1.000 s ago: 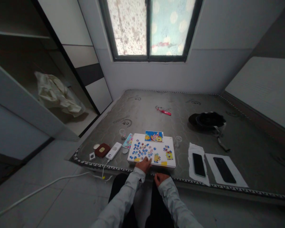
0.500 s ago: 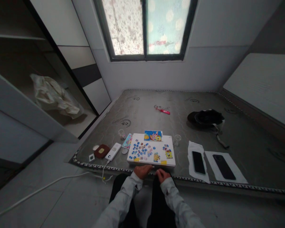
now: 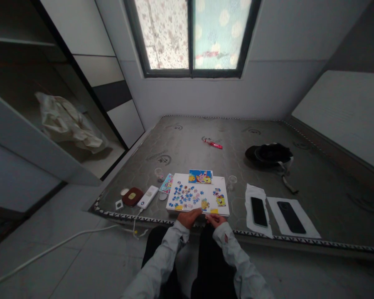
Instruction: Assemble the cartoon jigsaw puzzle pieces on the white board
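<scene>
A white puzzle board (image 3: 224, 189) lies on the grey mattress (image 3: 205, 158) near its front edge, with several loose blue and yellow puzzle pieces (image 3: 185, 195) scattered on it. My left hand (image 3: 189, 216) rests at the board's near edge, fingers curled. My right hand (image 3: 215, 219) is beside it at the same edge, fingers pinched close to a yellow piece (image 3: 214, 211). Whether either hand holds a piece is too small to tell. A colourful reference picture (image 3: 200, 176) lies at the board's far side.
Two dark phones (image 3: 258, 211) (image 3: 289, 211) lie on white cloths to the right. A white power bank (image 3: 148, 197), a brown round case (image 3: 132, 196) and a cable sit left of the board. A black hat (image 3: 269, 154) and a red packet (image 3: 214, 144) lie farther back.
My left hand drew back from the pieces to the board's near edge, then both hands came together there. The view shifted slightly.
</scene>
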Demonstrator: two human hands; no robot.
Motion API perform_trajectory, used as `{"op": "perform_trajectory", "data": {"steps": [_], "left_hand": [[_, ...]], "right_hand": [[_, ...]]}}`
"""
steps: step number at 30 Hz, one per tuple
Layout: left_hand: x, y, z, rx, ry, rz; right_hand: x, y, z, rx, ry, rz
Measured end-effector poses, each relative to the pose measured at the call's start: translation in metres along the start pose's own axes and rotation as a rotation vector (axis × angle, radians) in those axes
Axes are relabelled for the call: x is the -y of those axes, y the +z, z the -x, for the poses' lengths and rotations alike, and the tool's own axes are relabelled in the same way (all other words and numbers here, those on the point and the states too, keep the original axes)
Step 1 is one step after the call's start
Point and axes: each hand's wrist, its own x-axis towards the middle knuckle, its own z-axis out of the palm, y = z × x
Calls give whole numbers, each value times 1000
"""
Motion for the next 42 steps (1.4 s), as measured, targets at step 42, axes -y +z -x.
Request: {"op": "perform_trajectory", "data": {"steps": [42], "left_hand": [[13,9,132,30,-784,16]], "right_hand": [[-4,60,-37,-103,-220,922]]}}
